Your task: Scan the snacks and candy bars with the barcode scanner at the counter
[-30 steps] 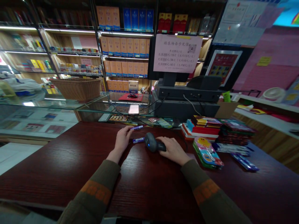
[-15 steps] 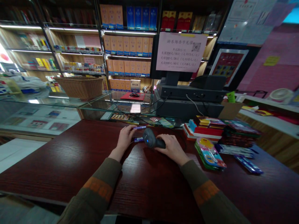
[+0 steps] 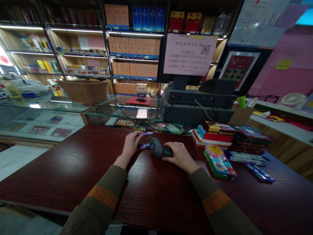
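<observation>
Head view: barcode scanner gripped at the counter

Right hand clenches the scanner by its handle, the nose dipped lower than in the earlier frame and pointing at a purple tube. Left hand curls beside a second tube; whether it grasps, I cannot tell. Stacked books remain further right, beyond the right hand.

Lit wooden shelves stand behind a glass display counter.
</observation>
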### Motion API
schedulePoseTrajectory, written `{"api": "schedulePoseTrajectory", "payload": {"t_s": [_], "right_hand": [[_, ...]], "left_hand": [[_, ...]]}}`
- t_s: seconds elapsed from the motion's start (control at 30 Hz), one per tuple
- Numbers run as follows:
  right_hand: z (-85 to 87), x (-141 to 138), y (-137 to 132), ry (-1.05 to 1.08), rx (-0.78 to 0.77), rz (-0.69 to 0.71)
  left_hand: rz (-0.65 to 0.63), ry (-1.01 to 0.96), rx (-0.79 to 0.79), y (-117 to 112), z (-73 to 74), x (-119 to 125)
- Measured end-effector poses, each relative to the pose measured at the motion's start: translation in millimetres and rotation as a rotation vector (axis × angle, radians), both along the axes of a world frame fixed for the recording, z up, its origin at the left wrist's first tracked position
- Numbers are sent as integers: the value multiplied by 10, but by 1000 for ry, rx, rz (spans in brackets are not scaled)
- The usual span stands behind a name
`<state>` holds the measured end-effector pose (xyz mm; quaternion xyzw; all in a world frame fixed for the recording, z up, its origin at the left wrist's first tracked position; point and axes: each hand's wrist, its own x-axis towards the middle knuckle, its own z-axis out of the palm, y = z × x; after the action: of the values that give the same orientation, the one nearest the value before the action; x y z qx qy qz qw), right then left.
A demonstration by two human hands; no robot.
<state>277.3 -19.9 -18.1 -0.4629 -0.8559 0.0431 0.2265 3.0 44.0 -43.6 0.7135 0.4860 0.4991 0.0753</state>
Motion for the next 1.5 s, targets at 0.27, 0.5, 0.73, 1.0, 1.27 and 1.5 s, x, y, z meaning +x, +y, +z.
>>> {"api": "schedulePoseTrajectory", "payload": {"t_s": [0.27, 0.5, 0.73, 1.0, 1.27, 1.5], "right_hand": [[-12, 125, -2, -14, -111, 31], [26, 148, -27, -19, -136, 28], [-5, 169, -16, -33, -137, 34], [81, 186, -39, 12, -195, 34], [44, 36, 126, 326, -100, -65], [42, -118, 348, 556, -198, -134]], "left_hand": [[0, -21, -4, 29, -38, -18], [11, -21, -2, 24, -45, -27], [4, -16, 0, 19, -39, -21], [3, -17, 21, 1, -19, 7], [-3, -3, 19, -2, -3, 28], [-43, 6, 40, -44, 53, 90]]}}
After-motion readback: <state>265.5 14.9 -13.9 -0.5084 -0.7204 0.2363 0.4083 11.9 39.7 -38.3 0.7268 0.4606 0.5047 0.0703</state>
